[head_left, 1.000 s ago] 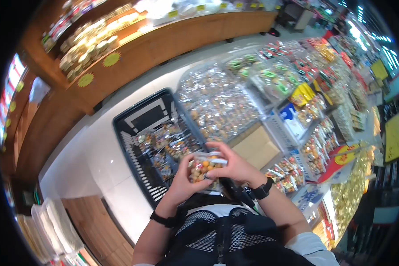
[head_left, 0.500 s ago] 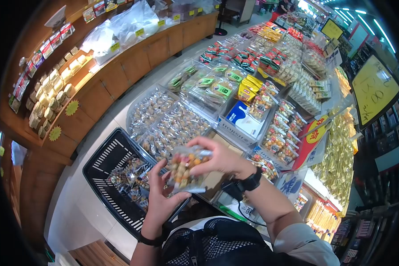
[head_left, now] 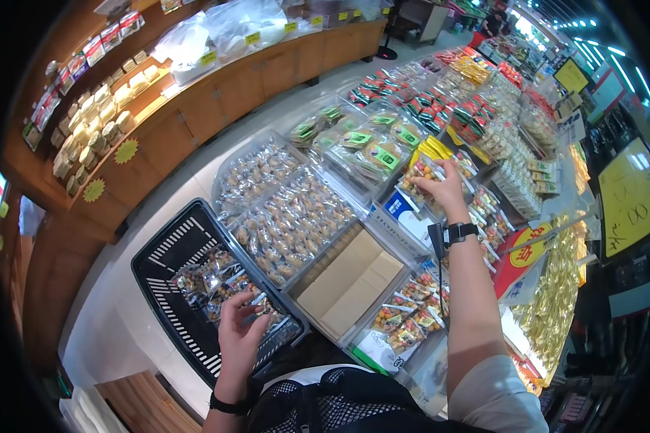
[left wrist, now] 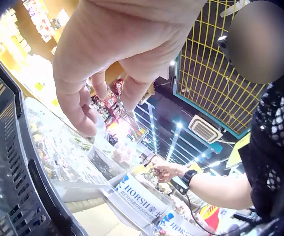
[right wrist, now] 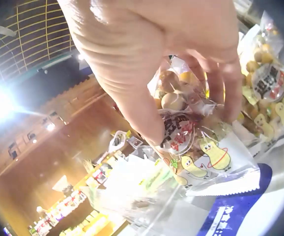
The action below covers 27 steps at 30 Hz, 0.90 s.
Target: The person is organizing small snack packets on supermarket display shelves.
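Note:
My right hand [head_left: 444,189] reaches out over the display and grips a clear bag of round coloured snacks [head_left: 416,175]. In the right wrist view, thumb and fingers pinch the snack bag [right wrist: 206,155], which has peanut cartoons printed on its lower part. It hangs close over a blue and white package [head_left: 406,209], beside another bag of the same kind [right wrist: 270,93]. My left hand [head_left: 240,335] holds nothing, its fingers loosely bent above the near edge of a black shopping basket [head_left: 155,270]. Several snack bags [head_left: 220,278] lie in that basket.
A bin with brown cardboard [head_left: 350,278] adjoins the basket. Behind it is a tray of small wrapped snacks [head_left: 296,224]. More snack bags [head_left: 412,307] lie near my right forearm. A yellow sign [head_left: 628,195] stands at right, and a wooden counter [head_left: 217,101] runs along the left.
Both hands were at a snack bag near the basket. My left hand has let go and stays by the basket, while my right has moved forward and right with a bag to the display.

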Available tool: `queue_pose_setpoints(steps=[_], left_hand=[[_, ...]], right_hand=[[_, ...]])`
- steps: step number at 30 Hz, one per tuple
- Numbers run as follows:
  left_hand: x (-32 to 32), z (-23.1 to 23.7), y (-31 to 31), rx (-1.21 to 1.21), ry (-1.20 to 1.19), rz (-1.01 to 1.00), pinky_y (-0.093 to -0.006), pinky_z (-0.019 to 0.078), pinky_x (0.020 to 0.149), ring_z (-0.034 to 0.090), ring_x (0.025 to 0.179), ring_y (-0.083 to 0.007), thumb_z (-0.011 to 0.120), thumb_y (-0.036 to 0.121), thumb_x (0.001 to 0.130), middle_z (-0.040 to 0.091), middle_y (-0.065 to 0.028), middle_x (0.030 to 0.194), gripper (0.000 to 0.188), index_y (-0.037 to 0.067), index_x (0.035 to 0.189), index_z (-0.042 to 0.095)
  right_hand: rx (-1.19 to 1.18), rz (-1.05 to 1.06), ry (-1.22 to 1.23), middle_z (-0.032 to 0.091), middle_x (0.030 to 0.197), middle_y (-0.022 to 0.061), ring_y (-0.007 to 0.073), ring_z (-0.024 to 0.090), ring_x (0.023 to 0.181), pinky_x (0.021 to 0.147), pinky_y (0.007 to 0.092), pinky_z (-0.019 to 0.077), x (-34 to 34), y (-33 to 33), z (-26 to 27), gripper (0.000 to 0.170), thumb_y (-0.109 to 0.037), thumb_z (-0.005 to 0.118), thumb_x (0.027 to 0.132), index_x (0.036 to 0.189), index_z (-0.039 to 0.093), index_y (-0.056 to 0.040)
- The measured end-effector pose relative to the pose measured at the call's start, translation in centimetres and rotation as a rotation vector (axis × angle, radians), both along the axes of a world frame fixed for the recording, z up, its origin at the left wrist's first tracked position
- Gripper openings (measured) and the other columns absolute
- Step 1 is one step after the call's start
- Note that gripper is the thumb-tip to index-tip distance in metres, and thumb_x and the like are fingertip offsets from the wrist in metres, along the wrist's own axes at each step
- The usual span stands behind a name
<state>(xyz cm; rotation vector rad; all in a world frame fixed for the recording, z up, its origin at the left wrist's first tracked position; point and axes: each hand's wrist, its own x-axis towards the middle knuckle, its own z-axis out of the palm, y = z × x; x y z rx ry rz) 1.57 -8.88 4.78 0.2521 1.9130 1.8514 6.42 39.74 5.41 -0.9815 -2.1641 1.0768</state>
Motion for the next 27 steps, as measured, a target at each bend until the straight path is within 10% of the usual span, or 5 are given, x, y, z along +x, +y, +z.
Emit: queue_pose_setpoints(steps=[10, 15, 27], left_hand=[[-1.0, -1.6, -0.7, -0.051, 0.075, 0.046, -0.0281, 0.0537, 0.085, 0.059, 0.105, -0.0178, 0.064, -0.006, 0.084, 0.046, -0.0062, 0.122, 0.039, 0.004, 0.120, 0.053], [-2.1, -1.9, -0.8, -0.096, 0.152, 0.089, -0.0284, 0.0521, 0.084, 0.059, 0.103, -0.0160, 0.065, -0.001, 0.087, 0.051, -0.0048, 0.119, 0.034, 0.004, 0.119, 0.055], [-7.9, -15.5, -9.4, -0.296, -0.315, 0.415, -0.0256, 0.0503, 0.060, 0.059, 0.074, -0.0118, 0.069, 0.008, 0.086, 0.061, -0.0071, 0.104, 0.035, 0.002, 0.118, 0.057]], right_hand=[[0.623, -0.060, -0.173, 0.054, 0.115, 0.0164, 0.0349, 0.050, 0.115, 0.098, 0.0431, 0.0429, -1.6, 0.4, -3.2, 0.061, -0.027, 0.087, 0.065, 0.117, 0.061, -0.0043], [0.730, -0.084, -0.308, 0.045, 0.132, 0.0253, 0.0434, 0.036, 0.129, 0.107, 0.0498, 0.0336, -1.7, 0.7, -4.3, 0.074, -0.045, 0.074, 0.079, 0.131, 0.048, 0.0004], [0.592, -0.044, -0.331, 0.042, 0.129, 0.0230, 0.0384, 0.044, 0.121, 0.103, 0.0421, 0.0380, -1.9, 2.4, -4.3, 0.078, -0.033, 0.078, 0.080, 0.142, 0.040, -0.0038]])
